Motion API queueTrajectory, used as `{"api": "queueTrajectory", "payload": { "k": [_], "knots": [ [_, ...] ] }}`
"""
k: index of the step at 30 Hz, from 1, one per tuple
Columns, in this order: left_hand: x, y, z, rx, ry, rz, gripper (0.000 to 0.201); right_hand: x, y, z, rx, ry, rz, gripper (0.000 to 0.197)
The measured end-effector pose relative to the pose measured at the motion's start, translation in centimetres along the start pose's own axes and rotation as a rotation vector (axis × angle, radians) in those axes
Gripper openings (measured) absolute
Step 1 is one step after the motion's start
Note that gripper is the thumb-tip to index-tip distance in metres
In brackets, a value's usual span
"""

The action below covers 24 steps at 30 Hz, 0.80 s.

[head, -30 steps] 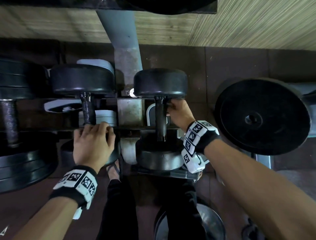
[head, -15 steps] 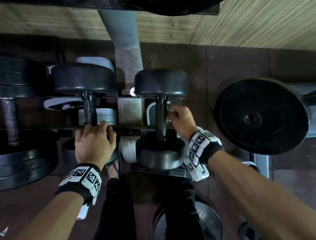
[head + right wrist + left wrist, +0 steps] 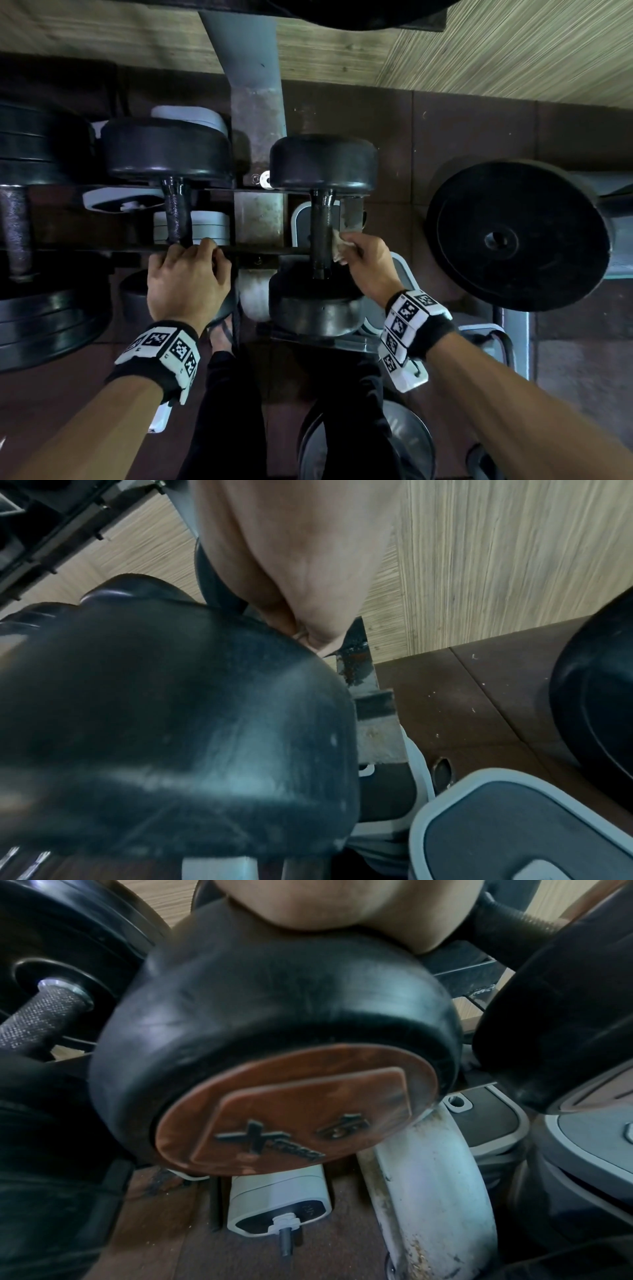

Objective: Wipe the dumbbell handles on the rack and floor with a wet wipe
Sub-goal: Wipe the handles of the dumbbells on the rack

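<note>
Two black dumbbells lie across the rack rails. My right hand pinches a crumpled wet wipe against the right side of the right dumbbell's dark handle, near its lower end. My left hand lies over the near head of the left dumbbell, fingers curled down over it beside the knurled handle. In the right wrist view the palm sits above the right dumbbell's near head; the wipe is mostly hidden there.
A large black weight plate stands at the right. Stacked plates and another bar sit at the left. The grey rack post rises between the dumbbells. White and grey equipment bases lie on the brown floor beneath, by my legs.
My right hand has slid down the right handle toward me, and the wipe now shows beside the handle. My left hand has stayed on the left dumbbell.
</note>
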<state>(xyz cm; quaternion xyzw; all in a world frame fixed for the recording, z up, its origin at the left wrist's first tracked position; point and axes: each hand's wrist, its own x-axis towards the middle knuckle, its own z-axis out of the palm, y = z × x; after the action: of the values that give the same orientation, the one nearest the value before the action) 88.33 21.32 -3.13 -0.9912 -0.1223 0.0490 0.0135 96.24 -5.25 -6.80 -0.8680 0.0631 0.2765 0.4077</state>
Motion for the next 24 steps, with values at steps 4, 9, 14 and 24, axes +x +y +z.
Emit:
{"api": "queueTrajectory", "payload": {
  "k": [4, 9, 14, 24],
  "knots": [
    [-0.1, 0.0, 0.0, -0.013, 0.034, -0.013, 0.026, 1.7, -2.3, 0.4, -0.007, -0.01, -0.003, 0.021],
    [-0.2, -0.2, 0.3, -0.017, 0.036, -0.01, 0.024, -0.3, -0.9, 0.5, -0.017, -0.014, 0.021, 0.016],
    [-0.2, -0.1, 0.2, -0.021, 0.022, -0.017, 0.024, -0.3, -1.4, 0.3, -0.028, -0.016, 0.011, 0.017],
    [-0.2, -0.1, 0.3, -0.021, 0.026, -0.005, 0.024, -1.3, -1.3, -0.6, -0.083, -0.073, 0.052, 0.017]
  ]
}}
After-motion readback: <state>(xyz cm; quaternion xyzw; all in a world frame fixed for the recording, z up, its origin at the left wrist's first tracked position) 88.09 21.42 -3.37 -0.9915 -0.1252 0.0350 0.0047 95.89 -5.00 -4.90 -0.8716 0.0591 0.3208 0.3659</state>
